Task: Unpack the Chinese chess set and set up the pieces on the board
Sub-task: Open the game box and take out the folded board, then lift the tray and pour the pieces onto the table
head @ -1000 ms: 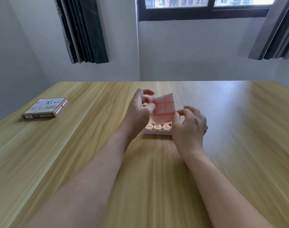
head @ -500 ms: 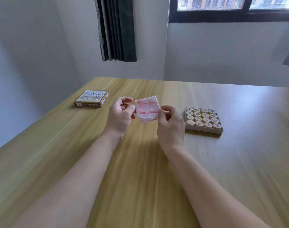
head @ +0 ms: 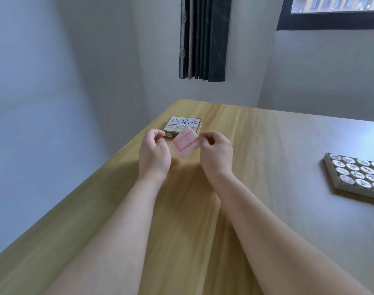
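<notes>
A folded white paper board (head: 185,143) with red grid lines hangs above the wooden table (head: 267,145). My right hand (head: 216,154) pinches its right edge. My left hand (head: 154,154) is curled beside the paper's left side with a small gap between them; its fingers hold nothing that I can see. The box lid (head: 183,124) with printed characters lies flat just behind the paper, near the table's left edge. The tray (head: 339,187) packed with several round chess pieces rests at the far right, partly cut off by the frame.
The table's left edge runs diagonally close to my left arm, with a pale wall beyond it. A dark curtain (head: 203,39) hangs at the back and a window (head: 331,11) sits top right.
My view has swung left, so the tray slid to the right edge and the lid came behind my hands. My left hand has come off the folded board, which my right hand alone holds.
</notes>
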